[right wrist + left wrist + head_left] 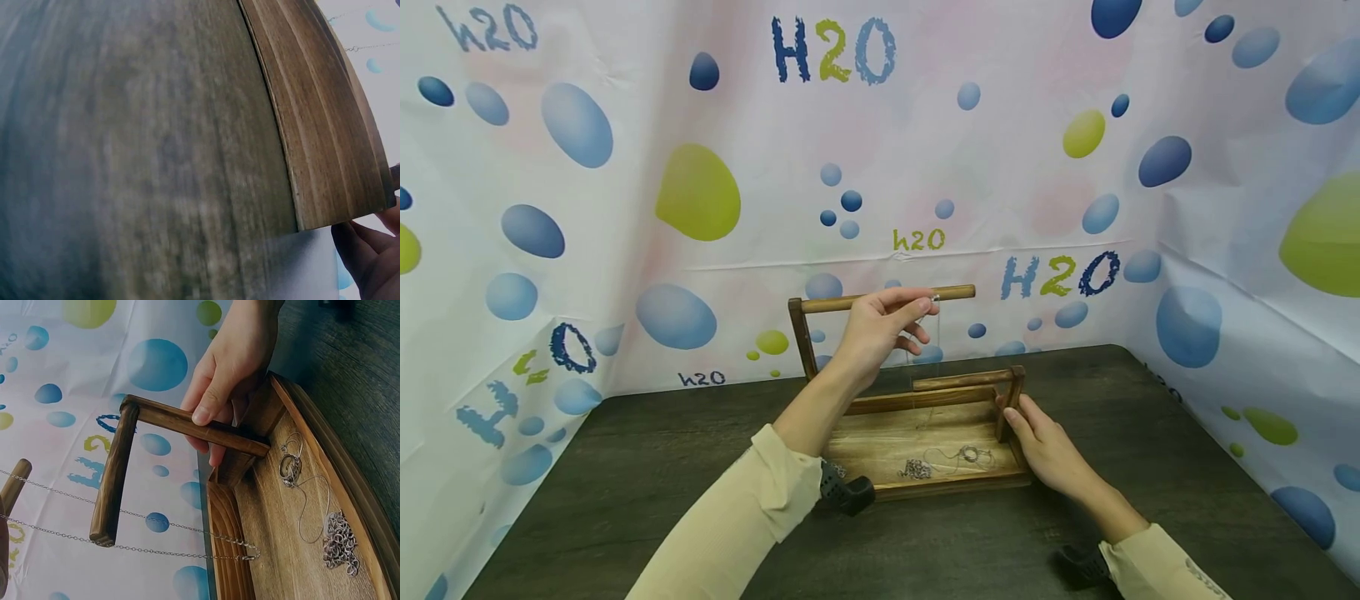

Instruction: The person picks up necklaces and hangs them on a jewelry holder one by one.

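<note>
My left hand (887, 329) is raised in front of the upper wooden bar (831, 305) of a jewelry stand. Its thumb and fingertips pinch a thin silver chain necklace (169, 523), which hangs in a long loop down towards the stand's tray (269, 506). On the right side, my right hand (1048, 446) grips the short wooden post (187, 425) that bears the lower bar (114, 481), thumb on one face and fingers behind. In the right wrist view only part of that hand shows, beside the tray's outer wall (319, 119).
Inside the tray lie a heap of chunky chain (339, 547) and a fine chain with a ring-shaped pendant (289, 470). The stand sits on a dark wood-grain table (700, 500). A printed white backdrop (775, 150) surrounds the table's back and sides.
</note>
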A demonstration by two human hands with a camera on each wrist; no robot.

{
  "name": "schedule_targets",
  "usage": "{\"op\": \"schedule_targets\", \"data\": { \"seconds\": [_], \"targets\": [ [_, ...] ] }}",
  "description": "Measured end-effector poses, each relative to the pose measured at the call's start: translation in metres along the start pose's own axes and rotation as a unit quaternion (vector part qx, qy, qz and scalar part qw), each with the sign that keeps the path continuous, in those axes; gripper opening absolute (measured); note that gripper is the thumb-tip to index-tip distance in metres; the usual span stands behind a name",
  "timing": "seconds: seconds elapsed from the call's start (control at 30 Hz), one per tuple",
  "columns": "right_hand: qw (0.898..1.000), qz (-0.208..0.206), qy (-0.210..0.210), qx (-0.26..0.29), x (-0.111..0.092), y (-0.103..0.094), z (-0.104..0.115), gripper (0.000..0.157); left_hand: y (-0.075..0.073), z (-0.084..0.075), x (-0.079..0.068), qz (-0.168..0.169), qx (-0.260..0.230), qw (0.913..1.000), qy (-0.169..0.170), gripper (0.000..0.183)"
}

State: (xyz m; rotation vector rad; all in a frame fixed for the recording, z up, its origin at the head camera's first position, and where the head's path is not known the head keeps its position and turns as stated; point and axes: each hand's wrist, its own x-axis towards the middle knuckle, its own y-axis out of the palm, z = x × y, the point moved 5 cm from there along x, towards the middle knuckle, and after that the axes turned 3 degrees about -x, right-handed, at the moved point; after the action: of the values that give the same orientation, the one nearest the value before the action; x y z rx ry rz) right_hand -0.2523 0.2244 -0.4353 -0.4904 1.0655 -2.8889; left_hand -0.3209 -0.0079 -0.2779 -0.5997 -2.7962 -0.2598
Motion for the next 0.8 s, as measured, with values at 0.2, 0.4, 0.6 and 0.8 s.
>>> {"op": "schedule_targets", "data": {
  "seconds": [0.2, 0.4, 0.6, 0.8],
  "targets": [
    [1.0, -0.004, 0.001, -0.001, 0.001, 0.0, -0.001, 0.043, 0.004, 0.001, 0.004, 0.001, 0.008, 1.0, 0.0, 0.023],
    [1.0, -0.001, 0.003, 0.003, 0.001, 0.001, -0.001, 0.045, 0.008, 0.001, 0.006, 0.002, 0.014, 0.9999, 0.002, 0.022],
    [1.0, -0.002, 0.005, 0.001, 0.001, 0.001, -0.002, 0.044, 0.011, 0.001, 0.009, 0.005, 0.022, 0.9997, 0.001, 0.022],
    [1.0, -0.001, 0.004, 0.001, 0.001, 0.001, -0.003, 0.044, 0.015, 0.002, 0.011, 0.01, 0.026, 0.9996, 0.002, 0.022]
  ]
}}
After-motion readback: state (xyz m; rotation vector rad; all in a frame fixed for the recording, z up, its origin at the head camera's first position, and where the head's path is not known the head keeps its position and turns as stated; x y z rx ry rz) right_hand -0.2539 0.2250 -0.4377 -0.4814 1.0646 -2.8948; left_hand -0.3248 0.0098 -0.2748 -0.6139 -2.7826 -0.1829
